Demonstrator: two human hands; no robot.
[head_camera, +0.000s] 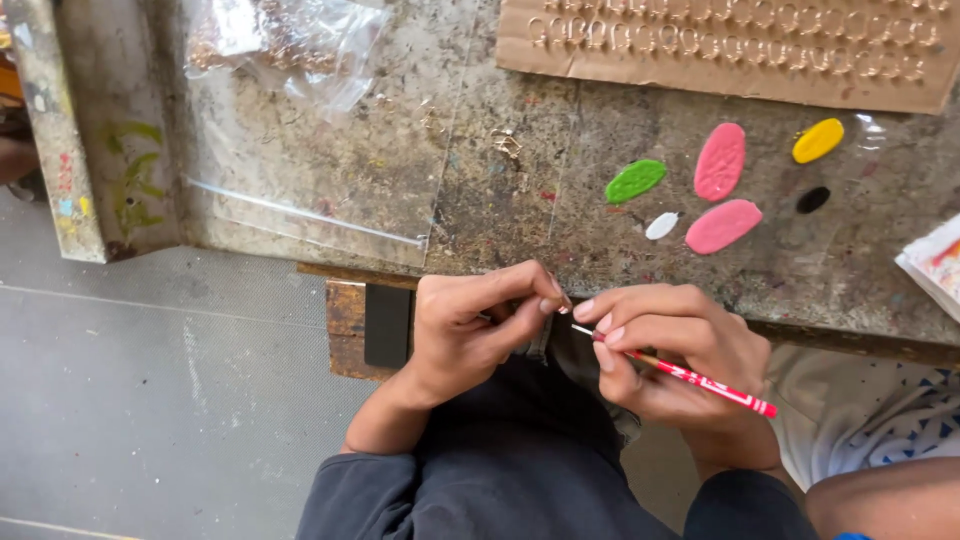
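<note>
Because the piece being worked on is so tiny, the left hand (470, 330) has its fingers curled in tight, thumb and forefinger pinched on something too small and too hidden to name, right at the near edge of the bench (500, 200) and above the person's lap. The right hand (670, 345) meets it fingertip to fingertip and grasps a thin red brush (700, 380) like a pen, its fine tip aimed at the pinched piece and its striped handle trailing back over the wrist; held that close, the two hands seem to steady each other. Both sit low against the dark trousers, which would let the forearms rest while the tip is guided. Just beyond the right hand, within an easy dip of the brush, dabs of paint lie straight on the stained benchtop: a green blob (635, 181), two pink blobs (720, 190), a small white dab (661, 225), a yellow blob (818, 140) and a black spot (812, 199). Farther back, a cardboard sheet (730, 50) carries rows of small metal rings, laid out apart from one another, perhaps so that none touches its neighbour. To the left of it, a clear plastic bag (290, 40) holds more little metal bits, well away from the paint. At the right edge, someone else's knee and patterned clothing (880, 430) come into view beside the person.
</note>
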